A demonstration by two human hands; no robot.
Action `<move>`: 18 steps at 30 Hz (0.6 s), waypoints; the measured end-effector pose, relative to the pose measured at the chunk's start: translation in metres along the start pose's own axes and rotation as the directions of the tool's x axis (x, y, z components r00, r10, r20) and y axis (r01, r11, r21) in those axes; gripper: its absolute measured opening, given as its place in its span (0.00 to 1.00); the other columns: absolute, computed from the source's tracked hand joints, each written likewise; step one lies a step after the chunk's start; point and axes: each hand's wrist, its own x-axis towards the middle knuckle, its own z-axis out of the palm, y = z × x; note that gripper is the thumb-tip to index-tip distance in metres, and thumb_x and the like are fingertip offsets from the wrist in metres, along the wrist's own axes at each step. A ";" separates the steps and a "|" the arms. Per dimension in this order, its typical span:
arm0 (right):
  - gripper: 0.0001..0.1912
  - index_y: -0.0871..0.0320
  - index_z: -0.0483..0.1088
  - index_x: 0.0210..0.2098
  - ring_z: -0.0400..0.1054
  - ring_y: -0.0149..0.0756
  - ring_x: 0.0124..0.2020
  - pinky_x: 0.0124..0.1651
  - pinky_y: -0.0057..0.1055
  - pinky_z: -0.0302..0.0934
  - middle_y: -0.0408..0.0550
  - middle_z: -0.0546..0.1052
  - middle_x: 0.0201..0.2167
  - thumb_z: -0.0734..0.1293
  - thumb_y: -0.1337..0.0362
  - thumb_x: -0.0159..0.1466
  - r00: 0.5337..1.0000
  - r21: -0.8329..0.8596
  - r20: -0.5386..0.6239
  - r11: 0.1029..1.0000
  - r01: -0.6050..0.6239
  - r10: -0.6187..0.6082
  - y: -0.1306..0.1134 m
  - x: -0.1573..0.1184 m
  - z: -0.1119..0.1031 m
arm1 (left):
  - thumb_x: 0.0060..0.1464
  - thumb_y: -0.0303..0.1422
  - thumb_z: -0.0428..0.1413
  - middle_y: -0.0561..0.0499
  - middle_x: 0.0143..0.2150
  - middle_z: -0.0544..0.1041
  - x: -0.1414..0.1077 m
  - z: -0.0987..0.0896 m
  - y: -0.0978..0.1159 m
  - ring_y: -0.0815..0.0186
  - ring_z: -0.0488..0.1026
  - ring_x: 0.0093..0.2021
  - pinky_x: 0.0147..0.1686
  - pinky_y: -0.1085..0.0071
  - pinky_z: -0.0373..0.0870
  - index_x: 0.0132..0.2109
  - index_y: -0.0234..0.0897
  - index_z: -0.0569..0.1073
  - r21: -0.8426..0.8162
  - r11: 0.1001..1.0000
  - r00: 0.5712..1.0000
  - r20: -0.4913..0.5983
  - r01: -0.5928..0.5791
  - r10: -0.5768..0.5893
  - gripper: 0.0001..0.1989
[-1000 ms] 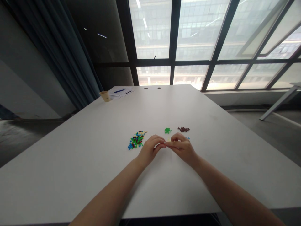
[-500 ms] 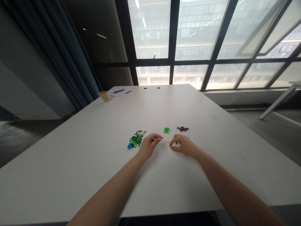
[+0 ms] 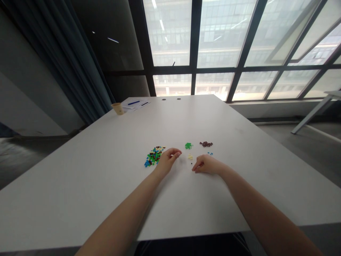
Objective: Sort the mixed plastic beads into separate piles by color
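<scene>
A mixed pile of small coloured pieces (image 3: pixel 153 156) lies on the white table, and my left hand (image 3: pixel 168 158) is at its right side, thumb and fingers curled together; what they hold, if anything, is too small to name. My right hand (image 3: pixel 205 164) touches the table with its fingertips pinched, their contents hidden. Between the hands are a few pale yellow pieces (image 3: pixel 190 156) and one dark piece (image 3: pixel 191 163). Farther back lie a green heap (image 3: pixel 188 145) and a dark brown heap (image 3: pixel 206 144). Several blue pieces (image 3: pixel 210 153) sit just beyond my right hand.
On the white table (image 3: pixel 183 121), a tan paper cup (image 3: pixel 118 108) stands at the far left edge beside papers (image 3: pixel 135 104) with a blue pen (image 3: pixel 133 103). Windows and a dark curtain are behind. Another table (image 3: pixel 314 110) stands at the right.
My right hand has moved slightly down toward me and its fingers have closed further. The dark piece and the blue pieces now show more fully. My left hand has shifted slightly up and left.
</scene>
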 end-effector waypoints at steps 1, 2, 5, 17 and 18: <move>0.10 0.56 0.77 0.32 0.63 0.31 0.27 0.30 0.25 0.54 0.45 0.73 0.25 0.67 0.65 0.50 1.000 0.007 -0.002 1.000 -0.003 0.003 0.000 0.000 -0.001 | 0.48 0.38 0.52 0.48 0.33 0.75 0.000 -0.001 -0.001 0.66 0.70 0.34 0.34 0.71 0.64 0.33 0.35 0.72 -0.002 1.000 1.000 -0.007 0.000 0.000 0.11; 0.10 0.57 0.77 0.32 0.63 0.31 0.27 0.30 0.25 0.55 0.46 0.73 0.25 0.67 0.65 0.50 1.000 0.009 -0.009 1.000 -0.006 0.006 0.000 0.000 -0.002 | 0.49 0.39 0.52 0.48 0.34 0.75 0.001 -0.002 -0.002 0.66 0.70 0.34 0.35 0.71 0.64 0.33 0.35 0.72 -0.008 1.000 1.000 -0.014 -0.002 0.001 0.11; 0.10 0.56 0.77 0.32 0.63 0.30 0.28 0.30 0.24 0.54 0.46 0.73 0.26 0.66 0.67 0.50 1.000 0.001 -0.011 1.000 -0.015 0.015 0.001 -0.001 -0.002 | 0.49 0.39 0.52 0.47 0.35 0.75 0.003 -0.005 -0.005 0.66 0.69 0.35 0.36 0.71 0.64 0.34 0.35 0.72 -0.037 0.999 0.999 -0.043 -0.008 0.006 0.12; 0.11 0.57 0.76 0.32 0.56 0.27 0.22 0.27 0.25 0.51 0.43 0.68 0.21 0.63 0.64 0.53 0.978 0.068 -0.206 0.998 -0.013 0.026 0.005 -0.002 -0.007 | 0.52 0.33 0.47 0.49 0.36 0.72 0.019 -0.053 -0.030 0.64 0.68 0.37 0.41 0.67 0.63 0.37 0.38 0.73 0.422 0.906 0.956 -0.258 -0.018 0.139 0.11; 0.11 0.58 0.76 0.32 0.55 0.26 0.21 0.26 0.25 0.50 0.42 0.67 0.20 0.63 0.63 0.53 0.969 0.088 -0.242 0.996 -0.030 0.050 0.007 -0.002 -0.009 | 0.51 0.32 0.48 0.48 0.36 0.72 0.019 -0.056 -0.034 0.64 0.67 0.38 0.42 0.67 0.62 0.37 0.38 0.74 0.516 0.857 0.963 -0.228 -0.007 0.146 0.11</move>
